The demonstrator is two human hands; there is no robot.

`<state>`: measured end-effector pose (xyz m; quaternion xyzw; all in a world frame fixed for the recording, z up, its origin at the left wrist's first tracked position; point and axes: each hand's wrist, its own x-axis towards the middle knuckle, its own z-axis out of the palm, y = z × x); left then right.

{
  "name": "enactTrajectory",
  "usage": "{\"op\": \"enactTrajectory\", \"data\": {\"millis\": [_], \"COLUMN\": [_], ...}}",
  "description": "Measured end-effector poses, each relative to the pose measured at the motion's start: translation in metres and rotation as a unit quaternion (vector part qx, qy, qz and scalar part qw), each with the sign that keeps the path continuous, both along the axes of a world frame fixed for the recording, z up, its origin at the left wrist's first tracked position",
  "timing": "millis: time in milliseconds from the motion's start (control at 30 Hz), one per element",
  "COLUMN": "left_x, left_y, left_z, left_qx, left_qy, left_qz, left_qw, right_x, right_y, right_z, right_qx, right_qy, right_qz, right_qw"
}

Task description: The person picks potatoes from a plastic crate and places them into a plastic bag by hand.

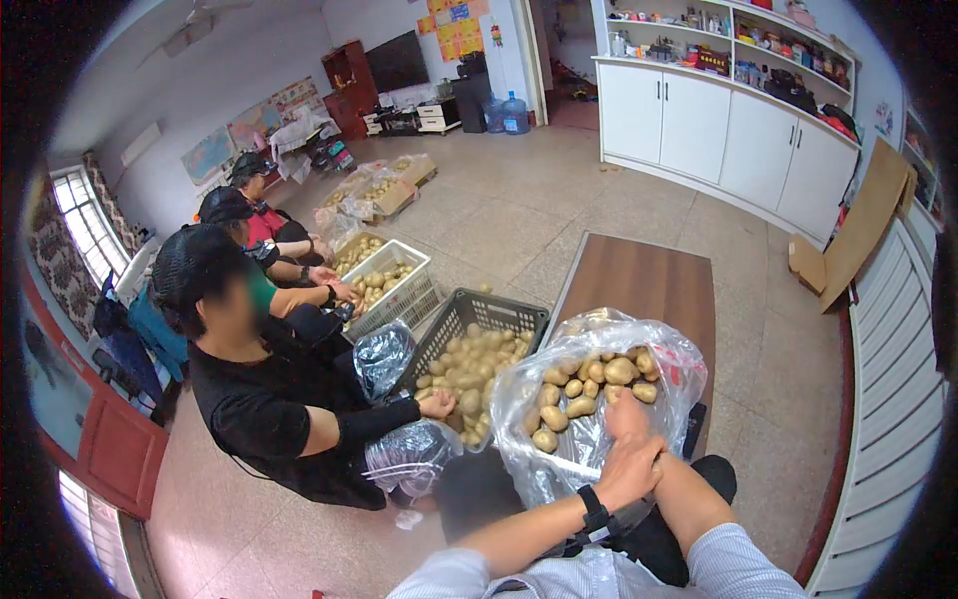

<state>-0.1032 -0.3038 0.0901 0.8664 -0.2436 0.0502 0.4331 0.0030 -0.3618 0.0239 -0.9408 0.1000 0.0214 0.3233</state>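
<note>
My right hand (627,419) reaches into a clear plastic bag (519,424) and touches the potatoes (581,406) there; its fingertips are hidden, so its grip is unclear. Crossing over my right forearm is my left hand (635,471), fingers curled closed, with a dark band (596,514) on its wrist. A small yellowish bit shows at its fingers, too little to name. The bag's mouth is spread wide, with potatoes gathered along its far and left sides and bare plastic nearer me. Part of the bag rests against a brown wooden table (639,275).
A dark crate (534,309) of potatoes stands left of the bag; a person in black (269,399) has a hand (437,403) in it. Beyond are a white crate (404,311) of potatoes and other people seated alongside. White cabinets (689,140) line the back; cardboard (868,230) leans at right.
</note>
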Motion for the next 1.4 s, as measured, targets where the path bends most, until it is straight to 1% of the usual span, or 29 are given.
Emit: {"op": "enactTrajectory", "data": {"millis": [33, 100, 133, 200, 233, 267, 300, 333, 400, 433, 500, 533, 600, 633, 700, 733, 833, 900, 933, 1000, 1033, 1100, 1200, 1300, 1400], "left_x": [-0.001, -0.005, -0.007, -0.009, -0.008, -0.007, -0.006, -0.007, -0.008, -0.010, -0.017, -0.019, -0.022, -0.023, -0.024, -0.023, -0.023, -0.025, -0.026, -0.027, -0.027, -0.028, -0.027, -0.027, -0.031], "left_y": [0.000, 0.000, 0.000, 0.000, 0.001, 0.001, 0.001, 0.001, 0.001, 0.001, 0.000, -0.001, -0.004, -0.005, -0.007, -0.006, -0.005, -0.005, -0.005, -0.009, -0.010, -0.012, -0.008, -0.006, -0.006], "left_z": [-0.001, 0.005, 0.011, 0.021, 0.021, 0.019, 0.017, 0.015, 0.013, 0.013, 0.021, 0.023, 0.024, 0.023, 0.020, 0.019, 0.019, 0.020, 0.019, 0.016, 0.015, 0.017, 0.022, 0.018, 0.024], "left_qx": [0.000, 0.010, 0.010, 0.000, 0.000, 0.008, 0.015, 0.015, 0.060, 0.060, 0.080, 0.080, 0.091, 0.091, 0.140, 0.140, 0.124, 0.112, 0.111, 0.109, 0.109, 0.092, 0.081, 0.071, 0.047], "left_qy": [0.000, -0.032, -0.032, -0.120, -0.120, -0.147, -0.173, -0.172, -0.168, -0.168, -0.171, -0.170, -0.199, -0.199, -0.184, -0.183, -0.168, -0.128, -0.128, -0.180, -0.180, -0.171, -0.158, -0.134, -0.145], "left_qz": [0.000, 0.031, 0.032, 0.065, 0.065, 0.050, 0.034, 0.035, 0.038, 0.037, 0.049, 0.049, 0.081, 0.081, 0.067, 0.067, 0.058, 0.058, 0.058, 0.060, 0.060, 0.062, 0.041, 0.042, 0.049], "left_qw": [1.000, 0.999, 0.999, 0.991, 0.991, 0.988, 0.984, 0.984, 0.983, 0.983, 0.981, 0.981, 0.972, 0.972, 0.971, 0.971, 0.976, 0.984, 0.984, 0.976, 0.976, 0.979, 0.983, 0.988, 0.987], "right_x": [0.007, 0.034, 0.043, 0.049, 0.051, 0.042, 0.037, 0.036, 0.038, 0.039, 0.038, 0.038, 0.045, 0.047, 0.046, 0.045, 0.041, 0.037, 0.035, 0.034, 0.035, 0.032, 0.037, 0.039, 0.039], "right_y": [-0.003, -0.012, -0.014, -0.013, -0.017, -0.016, -0.016, -0.018, -0.025, -0.027, -0.031, -0.032, -0.035, -0.034, -0.030, -0.030, -0.028, -0.032, -0.032, -0.035, -0.034, -0.027, -0.030, -0.033, -0.038], "right_z": [-0.011, -0.054, -0.073, -0.081, -0.084, -0.059, -0.048, -0.048, -0.055, -0.058, -0.054, -0.053, -0.067, -0.073, -0.078, -0.080, -0.072, -0.059, -0.057, -0.061, -0.064, -0.058, -0.066, -0.074, -0.071], "right_qx": [0.000, 0.120, 0.121, 0.219, 0.219, 0.263, 0.304, 0.304, 0.354, 0.355, 0.427, 0.426, 0.427, 0.427, 0.401, 0.392, 0.378, 0.422, 0.422, 0.500, 0.499, 0.409, 0.394, 0.413, 0.445], "right_qy": [0.000, -0.048, -0.048, -0.028, -0.029, 0.027, 0.083, 0.083, 0.116, 0.116, 0.152, 0.153, 0.109, 0.109, 0.070, 0.057, 0.054, 0.085, 0.085, 0.055, 0.055, 0.013, 0.030, 0.042, 0.046], "right_qz": [0.000, -0.051, -0.051, -0.110, -0.110, -0.113, -0.115, -0.115, -0.085, -0.086, -0.155, -0.156, -0.126, -0.126, -0.163, -0.175, -0.173, -0.166, -0.166, -0.166, -0.167, -0.188, -0.182, -0.192, -0.187], "right_qw": [1.000, 0.990, 0.990, 0.969, 0.969, 0.958, 0.942, 0.942, 0.924, 0.924, 0.878, 0.878, 0.889, 0.889, 0.899, 0.901, 0.908, 0.887, 0.887, 0.848, 0.849, 0.893, 0.900, 0.889, 0.875]}}
